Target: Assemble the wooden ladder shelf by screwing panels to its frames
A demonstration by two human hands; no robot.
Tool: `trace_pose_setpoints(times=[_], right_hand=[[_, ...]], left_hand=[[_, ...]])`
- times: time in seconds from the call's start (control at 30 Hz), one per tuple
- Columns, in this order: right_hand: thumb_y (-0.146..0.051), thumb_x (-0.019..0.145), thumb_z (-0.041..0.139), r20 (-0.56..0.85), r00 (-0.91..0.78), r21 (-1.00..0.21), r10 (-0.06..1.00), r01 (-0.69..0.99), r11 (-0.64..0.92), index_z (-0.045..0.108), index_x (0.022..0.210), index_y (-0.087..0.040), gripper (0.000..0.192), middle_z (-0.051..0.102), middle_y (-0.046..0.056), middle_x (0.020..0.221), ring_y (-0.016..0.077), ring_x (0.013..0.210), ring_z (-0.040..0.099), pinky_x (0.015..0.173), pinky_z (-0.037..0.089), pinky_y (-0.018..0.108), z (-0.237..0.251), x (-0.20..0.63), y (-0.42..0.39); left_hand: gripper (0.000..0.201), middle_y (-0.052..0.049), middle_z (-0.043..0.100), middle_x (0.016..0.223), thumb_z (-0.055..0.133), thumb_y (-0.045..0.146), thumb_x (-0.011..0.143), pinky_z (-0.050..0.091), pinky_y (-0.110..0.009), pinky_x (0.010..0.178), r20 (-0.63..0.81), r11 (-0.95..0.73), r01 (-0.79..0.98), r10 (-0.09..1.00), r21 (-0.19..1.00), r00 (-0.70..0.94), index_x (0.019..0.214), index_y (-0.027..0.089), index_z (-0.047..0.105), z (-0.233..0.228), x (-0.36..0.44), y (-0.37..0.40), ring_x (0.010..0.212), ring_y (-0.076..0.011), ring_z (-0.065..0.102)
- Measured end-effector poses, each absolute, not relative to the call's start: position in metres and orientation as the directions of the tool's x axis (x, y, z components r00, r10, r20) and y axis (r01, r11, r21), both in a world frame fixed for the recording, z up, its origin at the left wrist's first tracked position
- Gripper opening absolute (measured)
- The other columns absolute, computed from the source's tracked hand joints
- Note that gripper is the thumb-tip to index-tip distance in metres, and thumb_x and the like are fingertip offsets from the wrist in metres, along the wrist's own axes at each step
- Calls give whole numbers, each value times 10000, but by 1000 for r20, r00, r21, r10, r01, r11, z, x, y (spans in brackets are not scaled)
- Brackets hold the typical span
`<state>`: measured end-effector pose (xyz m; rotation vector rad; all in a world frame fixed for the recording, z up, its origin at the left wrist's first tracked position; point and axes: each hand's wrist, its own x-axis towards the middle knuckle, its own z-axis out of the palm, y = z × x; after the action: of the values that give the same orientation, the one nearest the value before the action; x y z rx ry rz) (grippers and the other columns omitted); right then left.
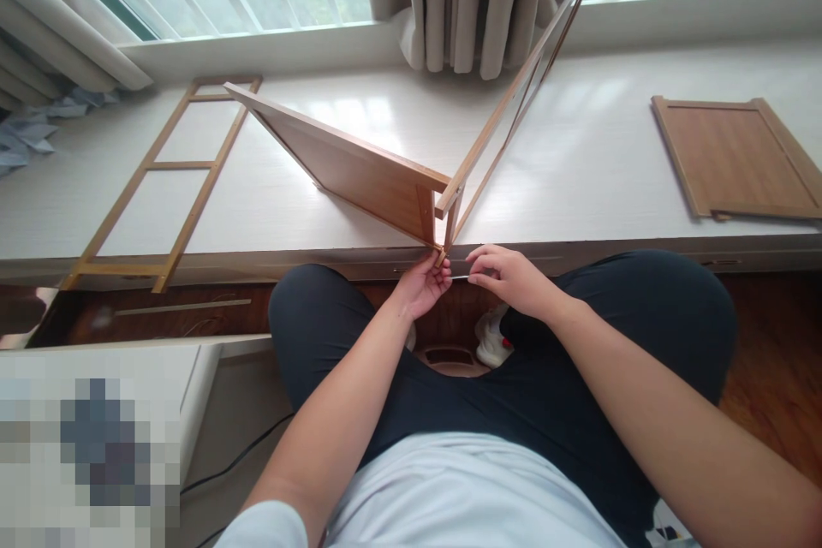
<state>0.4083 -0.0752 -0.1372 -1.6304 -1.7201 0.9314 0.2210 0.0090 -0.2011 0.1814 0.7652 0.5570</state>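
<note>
A wooden panel (360, 158) stands on edge on the white ledge, its near corner meeting an open wooden frame (494, 133) in a V shape. My left hand (422, 284) is closed at the low near end of this joint, its fingers round the wood just past the ledge's front edge. Close by on the right, my right hand (510, 278) pinches a thin metal rod (460, 277) between thumb and fingers. The rod points left toward my left fingertips. What its tip touches is too small to tell.
A ladder-like wooden frame (183, 164) lies on the left of the white ledge (334, 231), overhanging its front edge. A smaller wooden panel (738, 156) lies at the right. Curtains (472, 0) hang behind. A white table (193, 377) stands at lower left, with a black cable (241, 454) beside it.
</note>
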Motion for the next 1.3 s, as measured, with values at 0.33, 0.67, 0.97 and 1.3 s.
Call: trace_pose_setpoints(times=[0.33,0.67,0.97,1.3], right_hand=[[-243,932,632,-15,-125,-815,992,577,60,720,801,-199,164,693,73,1159,174,897,643,824,506,322,-140,400,-75],[-254,923,661,-27,0,-768,1000,640,-21,709,821,-197,127,693,49,951,167,777,600,736,467,306,-143,409,-77],[-268,908,689,-19,134,-750,991,654,-103,717,788,-196,142,640,29,812,173,739,574,718,441,314,-137,408,-79],[-260,905,698,18,224,-727,974,672,-141,755,802,-193,135,670,41,817,184,744,598,739,453,328,-139,404,-80]], left_hand=[[88,-17,708,775,740,228,914,502,-201,583,-594,753,-484,654,446,469,968,176,694,-202,225,-5,587,-80,620],[131,-18,695,775,787,235,872,499,-197,599,-595,749,-490,657,445,464,958,176,708,-203,225,-9,608,-78,612],[130,-14,669,748,793,203,861,483,-180,589,-555,751,-509,657,421,510,974,179,732,-207,228,-7,611,-72,596],[69,-26,673,762,764,162,879,471,-178,592,-549,762,-502,645,409,532,944,176,741,-209,229,-8,625,-70,581]])
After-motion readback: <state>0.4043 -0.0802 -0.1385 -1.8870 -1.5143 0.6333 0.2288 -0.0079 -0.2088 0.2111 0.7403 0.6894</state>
